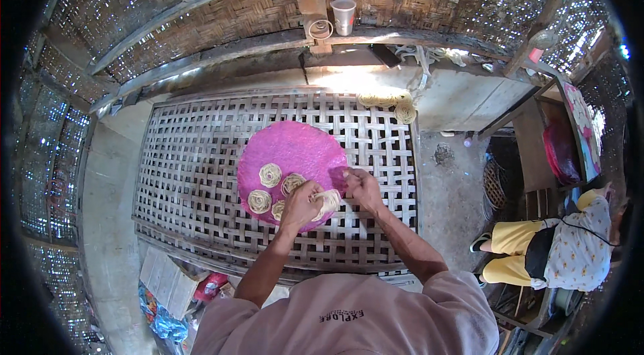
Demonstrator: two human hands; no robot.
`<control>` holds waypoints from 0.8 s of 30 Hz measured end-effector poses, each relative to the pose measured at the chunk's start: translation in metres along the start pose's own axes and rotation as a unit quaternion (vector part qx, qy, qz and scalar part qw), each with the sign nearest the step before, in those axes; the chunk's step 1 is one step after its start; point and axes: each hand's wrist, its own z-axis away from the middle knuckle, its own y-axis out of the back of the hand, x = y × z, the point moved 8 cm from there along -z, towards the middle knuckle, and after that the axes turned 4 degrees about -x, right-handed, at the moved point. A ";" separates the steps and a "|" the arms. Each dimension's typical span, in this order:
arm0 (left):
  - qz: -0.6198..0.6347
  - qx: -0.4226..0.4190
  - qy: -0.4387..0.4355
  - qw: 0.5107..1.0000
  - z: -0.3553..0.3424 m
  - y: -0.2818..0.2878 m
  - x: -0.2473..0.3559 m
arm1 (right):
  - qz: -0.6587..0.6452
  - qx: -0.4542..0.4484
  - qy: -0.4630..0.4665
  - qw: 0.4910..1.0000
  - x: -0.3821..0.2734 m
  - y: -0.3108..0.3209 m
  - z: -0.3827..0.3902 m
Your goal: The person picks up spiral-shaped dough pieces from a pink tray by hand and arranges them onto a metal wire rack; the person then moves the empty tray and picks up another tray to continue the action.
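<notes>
A round pink mat (285,147) lies on a slatted woven rack (181,160). On the mat rest several pale coiled nests of strands (270,175), mostly on its left and lower part. My left hand (300,207) has its fingers closed on another pale bundle of strands (327,204) over the lower right of the mat, partly hiding it. My right hand (362,190) is at the mat's right edge with fingers curled in a pinch; I cannot make out what, if anything, is between them.
More pale coils (402,107) lie at the rack's back right corner. A cup (343,19) and a dark flat object (384,54) are on ledges behind. At right, another person (570,254) in yellow trousers is beside a wooden cabinet (537,147). Boards (164,274) lie lower left.
</notes>
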 end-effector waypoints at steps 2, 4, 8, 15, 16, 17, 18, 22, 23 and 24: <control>-0.070 0.102 -0.053 0.991 -0.005 0.009 0.034 | -0.108 0.012 0.019 0.994 0.009 0.002 -0.006; -0.086 0.070 -0.075 0.991 -0.008 -0.004 0.044 | -0.356 -0.055 -0.177 0.916 0.012 -0.018 -0.002; -0.110 -0.042 -0.185 0.976 -0.016 -0.035 0.056 | -0.318 0.002 -0.121 0.940 0.025 0.014 -0.030; -0.302 0.145 -0.014 0.942 -0.003 0.036 -0.065 | -0.201 0.149 0.034 0.968 -0.002 0.100 -0.114; -0.328 0.132 -0.009 0.935 -0.008 0.029 -0.075 | -0.119 0.195 0.110 0.967 0.003 0.130 -0.129; -0.330 0.139 0.001 0.934 0.003 0.033 -0.087 | -0.080 0.197 0.081 0.974 -0.010 0.124 -0.138; -0.347 0.143 -0.019 0.927 0.013 0.036 -0.091 | -0.039 0.200 0.054 0.977 -0.027 0.119 -0.144; -0.346 0.158 -0.054 0.923 0.004 0.036 -0.067 | 0.288 0.287 0.129 0.904 -0.042 0.164 -0.168; -0.344 0.158 -0.055 0.924 0.001 0.035 -0.059 | 0.316 0.289 0.105 0.898 -0.038 0.173 -0.173; -0.335 0.169 -0.049 0.926 0.004 0.039 -0.052 | 0.341 0.285 0.081 0.892 -0.035 0.173 -0.175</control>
